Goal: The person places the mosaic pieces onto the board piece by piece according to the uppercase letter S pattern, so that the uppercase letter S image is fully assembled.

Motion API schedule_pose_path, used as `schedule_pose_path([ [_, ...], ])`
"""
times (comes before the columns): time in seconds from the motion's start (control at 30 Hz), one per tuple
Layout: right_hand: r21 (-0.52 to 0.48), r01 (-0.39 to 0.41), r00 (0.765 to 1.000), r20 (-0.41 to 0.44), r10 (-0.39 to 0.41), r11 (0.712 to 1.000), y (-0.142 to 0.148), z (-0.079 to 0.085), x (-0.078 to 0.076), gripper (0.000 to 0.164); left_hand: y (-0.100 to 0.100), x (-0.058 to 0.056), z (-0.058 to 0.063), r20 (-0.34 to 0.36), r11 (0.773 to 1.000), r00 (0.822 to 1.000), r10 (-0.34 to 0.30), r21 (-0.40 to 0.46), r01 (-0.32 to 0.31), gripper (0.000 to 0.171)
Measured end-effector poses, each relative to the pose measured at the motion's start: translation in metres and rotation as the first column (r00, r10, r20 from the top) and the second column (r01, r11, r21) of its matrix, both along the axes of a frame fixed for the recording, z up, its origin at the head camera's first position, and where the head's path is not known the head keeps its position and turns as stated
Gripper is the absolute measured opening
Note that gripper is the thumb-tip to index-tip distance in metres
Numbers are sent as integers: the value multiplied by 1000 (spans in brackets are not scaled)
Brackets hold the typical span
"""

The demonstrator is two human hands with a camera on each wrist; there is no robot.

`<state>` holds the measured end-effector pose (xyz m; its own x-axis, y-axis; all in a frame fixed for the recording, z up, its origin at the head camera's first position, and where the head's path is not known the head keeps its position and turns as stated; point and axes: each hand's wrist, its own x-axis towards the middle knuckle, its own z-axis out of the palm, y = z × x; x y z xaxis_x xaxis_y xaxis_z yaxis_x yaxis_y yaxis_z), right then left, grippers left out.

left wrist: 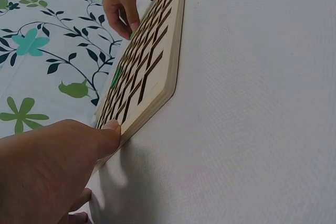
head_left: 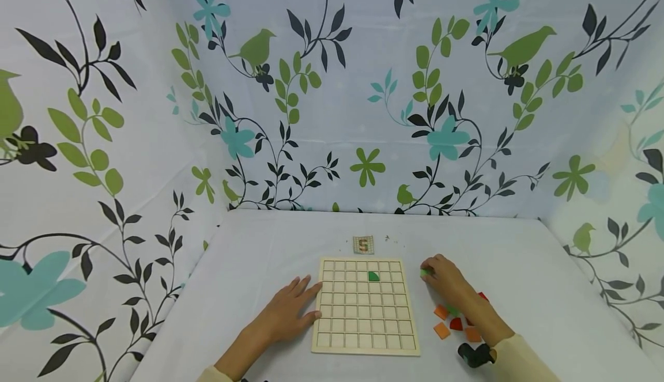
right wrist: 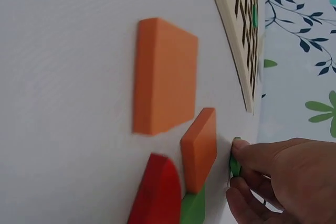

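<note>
A pale wooden grid board (head_left: 365,329) lies on the white table, with one green quarter-round piece (head_left: 373,276) in a cell of its upper part. My left hand (head_left: 290,311) rests at the board's left side with fingers spread; in the left wrist view its thumb (left wrist: 109,136) touches the board's edge. Off the board's upper right side, my right hand (head_left: 447,283) pinches a small green piece (right wrist: 234,165) between thumb and fingers, close to the tabletop. The fingers partly cover that piece.
Right of the board lie orange square pieces (head_left: 442,330), red rounded pieces (head_left: 456,324) and a green piece (head_left: 453,310), partly under the right forearm. A small card with an S-like pattern (head_left: 363,245) lies beyond the board. Patterned cloth (head_left: 332,111) hangs behind the table.
</note>
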<state>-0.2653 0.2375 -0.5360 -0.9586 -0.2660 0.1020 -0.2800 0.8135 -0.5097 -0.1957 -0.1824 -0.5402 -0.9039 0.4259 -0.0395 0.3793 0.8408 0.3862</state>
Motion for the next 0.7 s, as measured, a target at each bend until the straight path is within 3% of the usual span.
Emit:
schedule_pose_path([
  [0.17, -67, 7, 1000, 28, -5, 998, -11, 2, -7, 21, -1, 1, 1, 2, 1000, 1000, -7, 13, 7, 68],
  [0.53, -92, -2, 1000, 14, 4, 996, -49, 14, -16, 21, 0, 3, 3, 0, 1000, 1000, 1, 11, -1, 69],
  [0.7, -115, -52, 998, 38, 57, 992, -74, 19, -20, 24, 0, 3, 3, -7, 1000, 1000, -6, 12, 6, 68],
])
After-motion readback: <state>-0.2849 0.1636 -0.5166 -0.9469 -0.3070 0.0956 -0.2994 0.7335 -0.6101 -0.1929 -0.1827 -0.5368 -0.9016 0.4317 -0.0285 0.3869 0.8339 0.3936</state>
